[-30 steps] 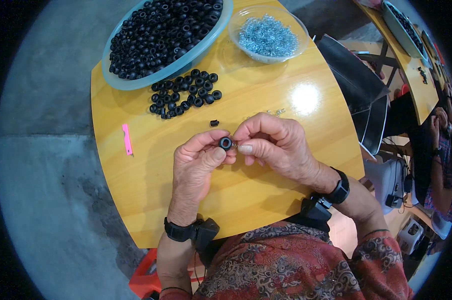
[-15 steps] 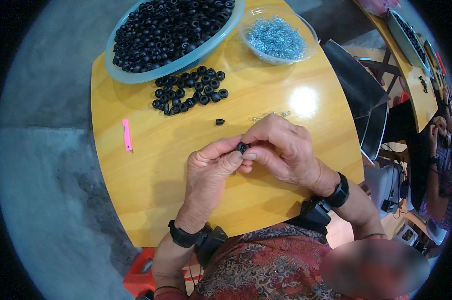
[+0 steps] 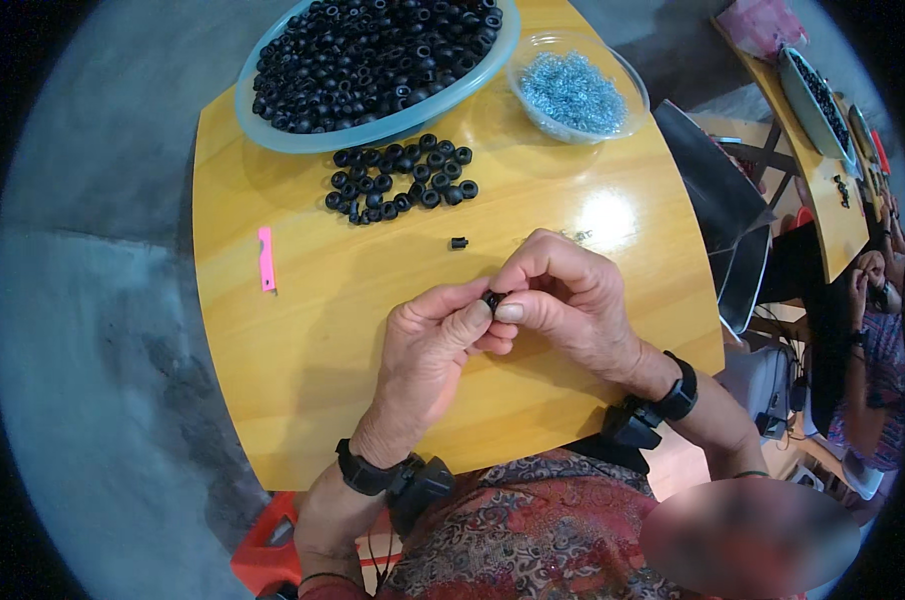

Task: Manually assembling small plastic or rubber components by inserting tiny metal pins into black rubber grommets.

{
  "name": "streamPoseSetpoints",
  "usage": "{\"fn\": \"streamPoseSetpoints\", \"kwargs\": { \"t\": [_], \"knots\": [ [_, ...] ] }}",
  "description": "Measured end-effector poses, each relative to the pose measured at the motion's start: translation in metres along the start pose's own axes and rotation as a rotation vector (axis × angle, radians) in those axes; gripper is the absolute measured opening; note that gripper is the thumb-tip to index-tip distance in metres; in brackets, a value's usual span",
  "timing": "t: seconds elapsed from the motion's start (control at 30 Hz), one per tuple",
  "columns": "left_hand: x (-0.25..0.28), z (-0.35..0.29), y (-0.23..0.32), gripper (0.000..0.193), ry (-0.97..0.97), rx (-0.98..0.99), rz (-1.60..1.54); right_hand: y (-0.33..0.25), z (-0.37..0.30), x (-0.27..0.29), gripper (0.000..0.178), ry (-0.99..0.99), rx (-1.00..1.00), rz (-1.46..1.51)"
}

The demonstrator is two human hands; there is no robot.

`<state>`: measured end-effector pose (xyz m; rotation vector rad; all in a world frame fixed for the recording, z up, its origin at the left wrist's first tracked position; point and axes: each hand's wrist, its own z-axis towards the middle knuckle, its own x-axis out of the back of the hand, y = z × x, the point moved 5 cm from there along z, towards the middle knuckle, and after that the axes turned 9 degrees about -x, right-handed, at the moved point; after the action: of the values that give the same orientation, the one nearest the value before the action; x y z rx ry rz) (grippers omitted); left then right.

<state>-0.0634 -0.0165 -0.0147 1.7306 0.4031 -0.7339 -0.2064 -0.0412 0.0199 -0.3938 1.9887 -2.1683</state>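
Observation:
Over the middle of the table, the fingertips of both my hands meet on a small black ring-shaped part (image 3: 492, 298). My left hand (image 3: 428, 335) pinches it from the left between thumb and forefinger. From the other side, the thumb and forefinger of my right hand (image 3: 573, 305) close on it. Fingertips cover most of the part. Just beyond my hands lies a single small black cylindrical piece (image 3: 459, 243). A few tiny shiny pieces (image 3: 580, 236) lie past my right knuckles, partly hidden. Farther off is a loose group of black ring-shaped parts (image 3: 403, 180).
A pale blue basin (image 3: 245, 105) heaped with black parts stands at the back. Right of it, a clear bowl (image 3: 641, 100) holds small silvery-blue coils (image 3: 573, 92). A pink cutter (image 3: 266, 258) lies at the left. Another person's hands (image 3: 871, 268) show by the far-right table (image 3: 841, 235).
The view has shifted slightly, so the tabletop things appear a little farther right. Both hands keep their pinch on the small black part, which looks turned and more covered by fingertips.

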Motion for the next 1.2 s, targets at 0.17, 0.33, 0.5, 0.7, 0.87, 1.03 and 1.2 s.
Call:
{"fn": "streamPoseSetpoints", "kwargs": {
  "t": [0.17,0.33,0.5,0.7,0.87,1.03,1.2],
  "knots": [
    [0.012,-0.004,0.004,0.025,0.02,0.012,-0.08,-0.004,0.003,-0.01,0.016,-0.091,-0.155,0.122],
    [0.015,-0.004,0.011,0.026,0.027,-0.011,-0.114,-0.001,0.007,-0.018,0.018,-0.112,-0.198,0.22],
    [0.021,-0.004,0.012,0.026,0.055,-0.012,-0.104,0.002,0.011,-0.024,0.016,-0.082,-0.178,0.181],
    [0.023,-0.002,0.014,0.026,0.06,-0.03,-0.117,-0.002,0.019,-0.026,0.012,-0.053,-0.12,0.081],
    [0.025,-0.001,0.019,0.027,0.079,-0.065,-0.14,-0.013,0.028,-0.015,0.016,0.017,-0.1,-0.065],
    [0.032,0.003,0.029,0.028,0.12,-0.13,-0.086,-0.019,0.041,-0.008,0.019,0.089,0.198,-0.602],
    [0.035,0.005,0.031,0.028,0.113,-0.177,-0.07,-0.015,0.043,-0.027,0.016,0.089,0.34,-0.983]
  ]
}}
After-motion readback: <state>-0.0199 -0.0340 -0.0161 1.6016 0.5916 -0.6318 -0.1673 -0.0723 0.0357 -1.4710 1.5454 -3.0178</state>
